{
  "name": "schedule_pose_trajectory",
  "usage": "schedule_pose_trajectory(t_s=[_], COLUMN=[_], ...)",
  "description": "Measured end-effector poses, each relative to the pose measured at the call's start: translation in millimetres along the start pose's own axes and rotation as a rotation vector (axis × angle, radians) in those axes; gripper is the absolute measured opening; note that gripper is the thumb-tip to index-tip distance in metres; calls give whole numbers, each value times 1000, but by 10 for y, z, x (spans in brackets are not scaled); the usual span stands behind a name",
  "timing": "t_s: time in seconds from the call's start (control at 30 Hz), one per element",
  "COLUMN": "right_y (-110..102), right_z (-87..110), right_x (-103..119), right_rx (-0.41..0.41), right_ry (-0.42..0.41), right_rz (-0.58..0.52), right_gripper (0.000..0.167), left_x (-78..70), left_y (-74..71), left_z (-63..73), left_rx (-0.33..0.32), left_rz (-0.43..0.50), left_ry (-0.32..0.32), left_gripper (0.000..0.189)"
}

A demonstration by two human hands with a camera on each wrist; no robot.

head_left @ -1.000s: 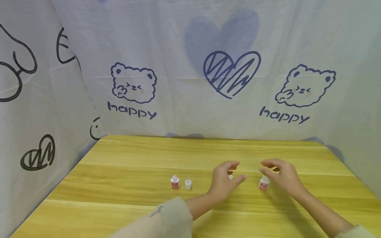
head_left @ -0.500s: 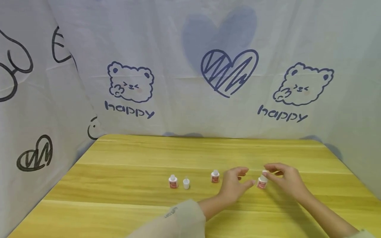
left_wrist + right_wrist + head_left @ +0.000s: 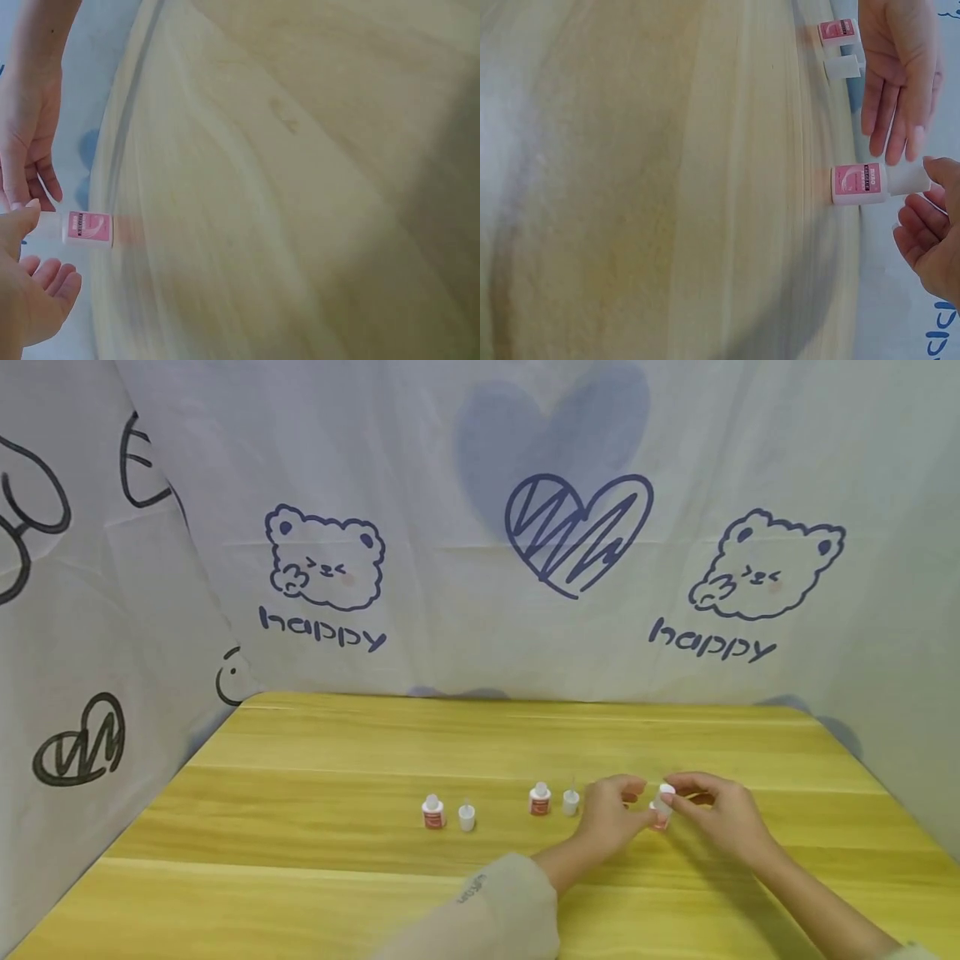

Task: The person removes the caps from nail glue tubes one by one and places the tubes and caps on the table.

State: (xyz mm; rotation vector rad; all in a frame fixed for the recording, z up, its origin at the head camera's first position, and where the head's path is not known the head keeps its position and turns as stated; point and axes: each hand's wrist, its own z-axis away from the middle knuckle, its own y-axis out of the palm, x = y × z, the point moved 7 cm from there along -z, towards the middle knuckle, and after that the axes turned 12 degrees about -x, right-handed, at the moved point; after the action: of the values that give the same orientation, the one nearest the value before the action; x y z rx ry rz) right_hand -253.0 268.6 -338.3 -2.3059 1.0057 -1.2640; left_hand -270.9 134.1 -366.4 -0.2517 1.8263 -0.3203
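A small white bottle with a pink label (image 3: 659,815) (image 3: 859,184) (image 3: 88,227) stands on the wooden table (image 3: 315,877) between my two hands. My right hand (image 3: 678,797) (image 3: 930,199) pinches its white cap (image 3: 907,178) between thumb and curled fingers. My left hand (image 3: 633,806) (image 3: 896,142) comes in from the left with fairly straight fingers, its tips right beside the cap. In the left wrist view my left thumb (image 3: 19,221) lies next to the cap end. I cannot tell whether it grips the bottle.
A second open bottle (image 3: 539,800) (image 3: 838,32) stands left of my left hand with its cap (image 3: 571,802) (image 3: 844,66) beside it. Further left are a third bottle (image 3: 433,812) and cap (image 3: 467,817). Printed cloth (image 3: 480,527) walls the table on three sides.
My left hand has moved right from the middle bottle, uncovering it and its cap. It now reaches the right bottle. My right hand has closed onto that bottle's cap.
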Motion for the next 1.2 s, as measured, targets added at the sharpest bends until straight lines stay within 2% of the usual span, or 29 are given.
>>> schedule_pose_trajectory(t_s=[0.3, 0.57, 0.83, 1.0, 1.2], right_y=[16, 5, 9, 19, 25], right_z=[-2, -6, -18, -24, -18], right_x=[-14, 6, 23, 4, -24], right_rx=[9, 33, 13, 9, 14], right_ry=[8, 39, 12, 23, 34], right_rz=[17, 31, 15, 10, 8], right_gripper=[12, 12, 10, 11, 11], left_x=[79, 114, 109, 111, 125], left_y=[117, 199, 214, 216, 226], left_z=[-11, -33, -12, -15, -50], left_rx=[-8, -53, -58, -76, -49], left_rz=[-11, -84, -56, -33, -26], left_ry=[-32, 47, 34, 54, 60], left_gripper=[37, 18, 9, 10, 10])
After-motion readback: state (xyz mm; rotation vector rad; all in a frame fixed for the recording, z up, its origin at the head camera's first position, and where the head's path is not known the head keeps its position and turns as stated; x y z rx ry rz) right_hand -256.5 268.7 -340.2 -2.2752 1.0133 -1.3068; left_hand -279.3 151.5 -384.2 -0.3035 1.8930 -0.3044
